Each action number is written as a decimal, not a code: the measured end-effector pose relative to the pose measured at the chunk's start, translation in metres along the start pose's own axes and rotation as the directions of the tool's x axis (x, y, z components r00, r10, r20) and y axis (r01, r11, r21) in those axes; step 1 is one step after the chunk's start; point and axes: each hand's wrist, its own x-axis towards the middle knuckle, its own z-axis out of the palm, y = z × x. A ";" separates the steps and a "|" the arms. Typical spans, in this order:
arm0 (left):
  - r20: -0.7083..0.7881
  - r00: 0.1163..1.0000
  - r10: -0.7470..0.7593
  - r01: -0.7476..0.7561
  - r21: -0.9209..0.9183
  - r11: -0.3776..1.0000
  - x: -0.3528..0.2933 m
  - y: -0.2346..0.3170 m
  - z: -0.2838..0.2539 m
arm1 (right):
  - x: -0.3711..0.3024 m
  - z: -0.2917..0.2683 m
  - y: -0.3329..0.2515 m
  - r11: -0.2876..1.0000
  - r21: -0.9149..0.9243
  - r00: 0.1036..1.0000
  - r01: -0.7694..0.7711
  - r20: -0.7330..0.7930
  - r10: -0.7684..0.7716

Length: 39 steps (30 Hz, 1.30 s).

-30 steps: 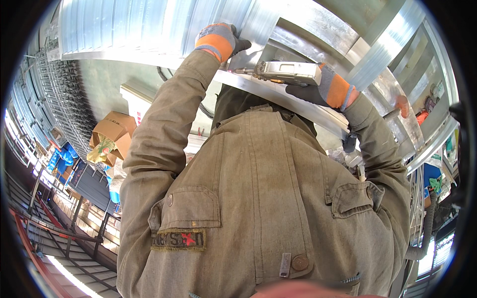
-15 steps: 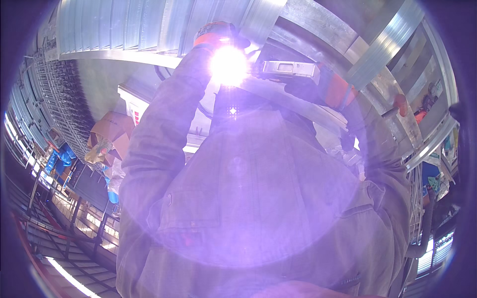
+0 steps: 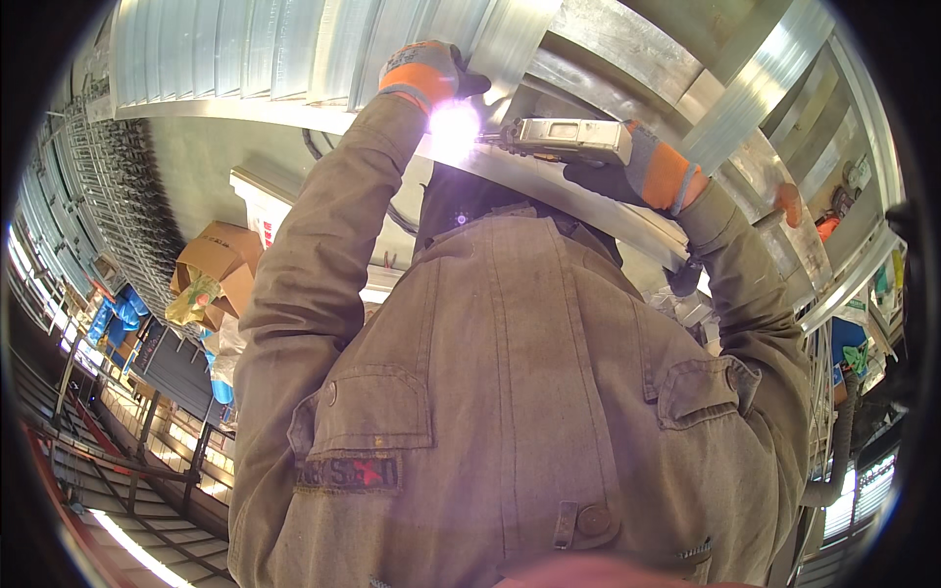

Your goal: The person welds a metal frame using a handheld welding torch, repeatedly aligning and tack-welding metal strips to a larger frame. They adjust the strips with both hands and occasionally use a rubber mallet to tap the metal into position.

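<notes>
My right hand [image 3: 642,167], in a grey and orange work glove, is closed round the grip of a boxy, pale-coloured welding gun [image 3: 573,137]. Its dark nozzle points left at a bright white-violet welding glow [image 3: 454,132], which hides the spot it falls on. Just above that glow is my left hand [image 3: 423,71], gloved alike, against the ribbed metal panel [image 3: 284,54]. Its fingers look curled with the thumb side turned right; what they hold, if anything, is hidden. A pale metal bar [image 3: 578,191] slants down to the right beneath the gun.
Shiny metal strips [image 3: 755,93] cross at the upper right. On the left lie an open cardboard box [image 3: 218,257] and a stack of thin metal rods or grating [image 3: 123,176]. A white box [image 3: 260,208] stands beside my left arm. Railings [image 3: 147,421] show at the lower left.
The welding glow has shrunk and dimmed, and the violet haze over the picture has mostly gone. Both hands and the welding gun stay in nearly the same place.
</notes>
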 end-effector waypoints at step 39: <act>-0.098 0.995 -0.016 0.020 0.039 0.999 -0.003 -0.002 0.002 | -0.016 -0.009 0.004 0.986 -0.106 0.991 -0.129 0.007 0.130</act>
